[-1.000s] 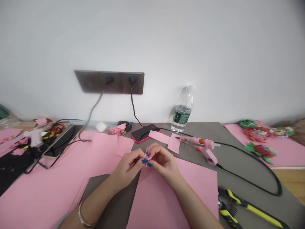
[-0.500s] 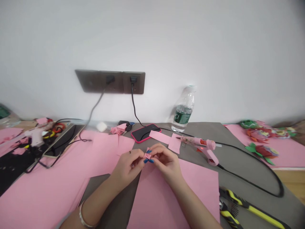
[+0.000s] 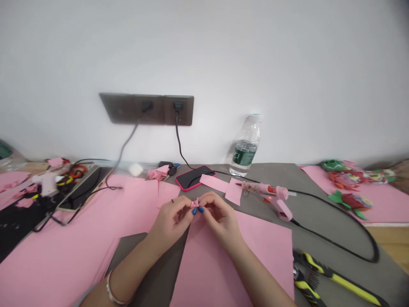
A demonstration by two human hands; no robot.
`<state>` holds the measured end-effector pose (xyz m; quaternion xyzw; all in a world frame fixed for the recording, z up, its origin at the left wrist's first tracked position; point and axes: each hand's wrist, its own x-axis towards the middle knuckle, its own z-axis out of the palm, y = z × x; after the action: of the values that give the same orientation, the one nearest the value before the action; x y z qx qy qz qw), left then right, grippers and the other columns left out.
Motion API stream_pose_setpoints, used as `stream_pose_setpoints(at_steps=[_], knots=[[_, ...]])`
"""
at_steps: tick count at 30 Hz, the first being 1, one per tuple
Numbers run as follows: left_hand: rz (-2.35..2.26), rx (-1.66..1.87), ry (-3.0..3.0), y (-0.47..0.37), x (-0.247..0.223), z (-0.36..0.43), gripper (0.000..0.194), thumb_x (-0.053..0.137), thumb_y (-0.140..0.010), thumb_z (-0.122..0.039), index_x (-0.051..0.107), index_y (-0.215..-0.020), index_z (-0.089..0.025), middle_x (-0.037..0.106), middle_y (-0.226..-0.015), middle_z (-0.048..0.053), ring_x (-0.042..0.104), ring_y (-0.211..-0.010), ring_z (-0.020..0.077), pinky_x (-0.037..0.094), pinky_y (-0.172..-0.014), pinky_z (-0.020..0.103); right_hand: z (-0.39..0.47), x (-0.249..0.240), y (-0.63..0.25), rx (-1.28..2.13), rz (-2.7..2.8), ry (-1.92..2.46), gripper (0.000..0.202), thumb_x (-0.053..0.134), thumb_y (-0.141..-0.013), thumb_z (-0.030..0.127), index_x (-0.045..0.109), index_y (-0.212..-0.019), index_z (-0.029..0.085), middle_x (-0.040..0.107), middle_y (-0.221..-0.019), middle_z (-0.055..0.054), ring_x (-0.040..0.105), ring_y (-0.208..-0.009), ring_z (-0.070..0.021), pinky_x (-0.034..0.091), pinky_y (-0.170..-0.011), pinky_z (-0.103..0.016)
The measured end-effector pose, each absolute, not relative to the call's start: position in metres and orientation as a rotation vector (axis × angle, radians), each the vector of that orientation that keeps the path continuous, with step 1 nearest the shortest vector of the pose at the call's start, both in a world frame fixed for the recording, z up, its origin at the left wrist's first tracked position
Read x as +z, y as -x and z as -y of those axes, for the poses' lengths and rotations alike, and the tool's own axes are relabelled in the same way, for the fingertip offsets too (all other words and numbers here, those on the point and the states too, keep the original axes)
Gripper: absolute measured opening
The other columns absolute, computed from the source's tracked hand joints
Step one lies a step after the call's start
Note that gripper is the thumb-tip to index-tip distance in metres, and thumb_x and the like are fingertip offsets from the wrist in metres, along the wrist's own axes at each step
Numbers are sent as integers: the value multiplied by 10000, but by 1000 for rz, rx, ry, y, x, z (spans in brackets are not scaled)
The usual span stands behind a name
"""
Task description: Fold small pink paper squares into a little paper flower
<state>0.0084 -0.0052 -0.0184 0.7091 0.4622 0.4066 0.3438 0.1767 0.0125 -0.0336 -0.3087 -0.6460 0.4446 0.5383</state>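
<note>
A small folded piece of pink paper [image 3: 195, 204] is pinched between my two hands above a large pink sheet [image 3: 223, 256]. My left hand [image 3: 172, 219] grips its left side with thumb and forefinger, and my right hand [image 3: 220, 215] grips its right side the same way. The fingertips nearly meet and cover much of the folds. Just beyond the hands lie a pink paper strip [image 3: 213, 183] and a pink paper square [image 3: 234, 192]. The nozzle of a pink glue gun [image 3: 266, 190] rests over that square.
A pink-edged phone [image 3: 194, 177] and a water bottle [image 3: 244, 149] stand by the wall. Yellow-black pliers [image 3: 335, 279] lie at right, near the glue gun's looping cord [image 3: 348, 252]. Paper flowers [image 3: 353, 202] sit far right. Pink sheets [image 3: 73, 238] and another phone [image 3: 84, 189] are left.
My fingertips have drawn closer together around the folded pink paper, which has turned and shows less of its surface. The things on the table stay where they were.
</note>
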Motion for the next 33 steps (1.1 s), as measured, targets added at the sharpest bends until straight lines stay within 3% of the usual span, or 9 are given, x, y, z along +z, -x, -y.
stream_pose_setpoints(at_steps=[8,15,21,22,24,33], knots=[[-1119,976,-1654,-14,-19,7,243,439,-988,-291,493,-769,-200,494,-713,-33,465,-657,135,359,-609,236,-8,-33,-174,1164,1664,779,201,483,-991,272,483,-800,209,511,-733,10,474,-649,-142,366,-609,-263],[-1028,957,-1814,-12,-17,9,185,430,-986,-203,518,-823,-201,539,-766,-25,491,-697,135,360,-654,240,-9,-32,-175,1314,1598,729,304,447,-1016,350,481,-750,207,473,-723,18,449,-670,-141,369,-653,-259],[-1075,1075,-1639,-14,-21,8,68,493,-977,-246,507,-915,-225,531,-814,-25,539,-721,134,426,-630,230,-11,-34,-175,1303,1597,752,287,468,-1013,376,506,-786,205,494,-752,14,459,-685,-137,372,-655,-249],[-1100,1125,-1619,-15,-22,7,12,524,-963,-240,516,-965,-232,544,-843,-21,557,-735,135,444,-626,228,-12,-35,-174,1289,1601,761,286,471,-1012,376,507,-786,205,497,-750,14,459,-683,-136,372,-651,-247],[-1143,1211,-1677,-15,-22,6,86,568,-937,-213,560,-1020,-236,578,-898,-4,588,-776,139,478,-638,230,-13,-37,-174,1259,1604,769,285,478,-1008,372,511,-782,202,503,-745,13,462,-681,-135,374,-648,-246],[-1172,1353,-1834,-13,-25,3,117,624,-915,-188,706,-997,-203,697,-978,49,665,-864,150,569,-728,246,-13,-40,-172,1174,1482,852,234,568,-960,351,570,-791,189,542,-703,10,484,-606,-120,379,-567,-233]])
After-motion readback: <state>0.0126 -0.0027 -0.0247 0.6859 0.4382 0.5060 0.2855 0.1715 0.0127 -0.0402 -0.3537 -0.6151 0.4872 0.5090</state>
